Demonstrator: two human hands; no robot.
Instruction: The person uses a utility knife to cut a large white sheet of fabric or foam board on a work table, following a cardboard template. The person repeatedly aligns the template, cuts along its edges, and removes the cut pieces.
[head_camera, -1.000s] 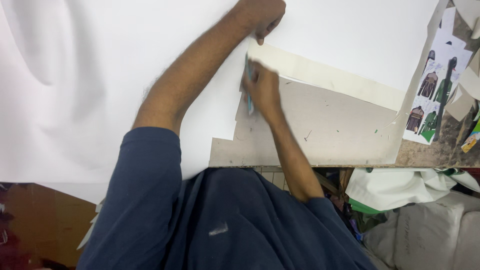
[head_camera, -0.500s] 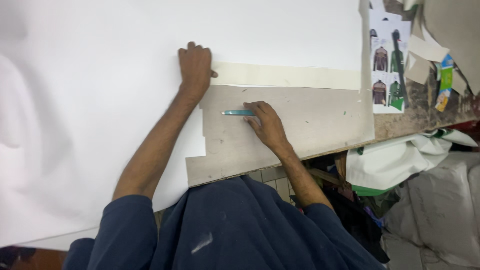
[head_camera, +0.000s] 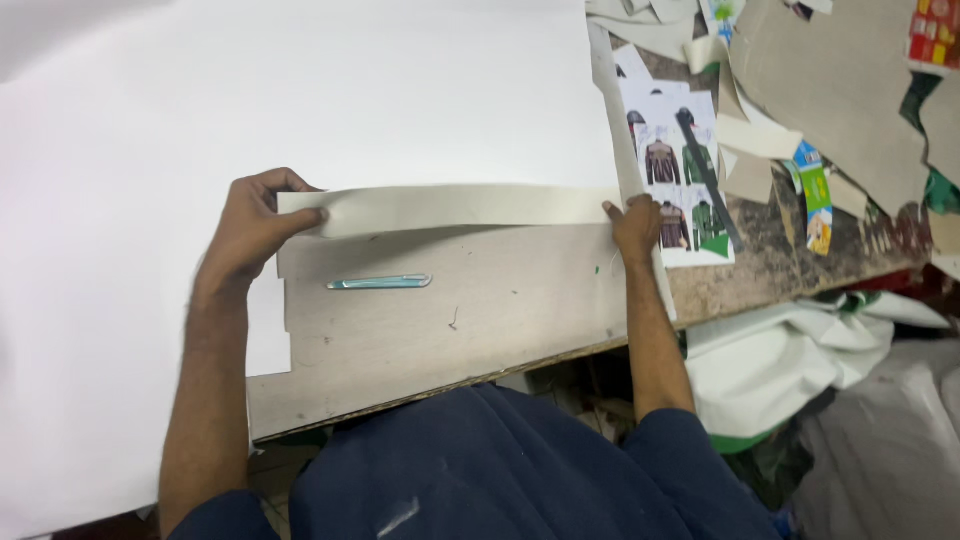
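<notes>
One large white sheet (head_camera: 330, 90) fills the upper left and centre of the frame, spilling off the left edge and down the lower left side. On it, left of centre, the left hand (head_camera: 250, 230) has its fingers closed on the left end of one long cream paper strip (head_camera: 460, 207), thumb on top. The strip runs level across the middle of the frame, lifted slightly off one bare grey board (head_camera: 470, 310) that lies below it. One pale blue cutting knife (head_camera: 379, 283) lies flat on the board, just below the strip and near the left hand, touched by neither hand. At the right end of the strip the right hand (head_camera: 637, 228) pinches it between fingers and thumb, at the edge of the white sheet. Just right of that hand lies one printed page of jacket pictures (head_camera: 685, 170), and further right, in the upper right of the frame, a scatter of paper offcuts (head_camera: 760, 135) too jumbled to count.

Half a second ago the right hand rested beside the knife on the board and the left hand pressed flat on the sheet. Now both hands have gone to the ends of the strip, and the knife lies alone.
</notes>
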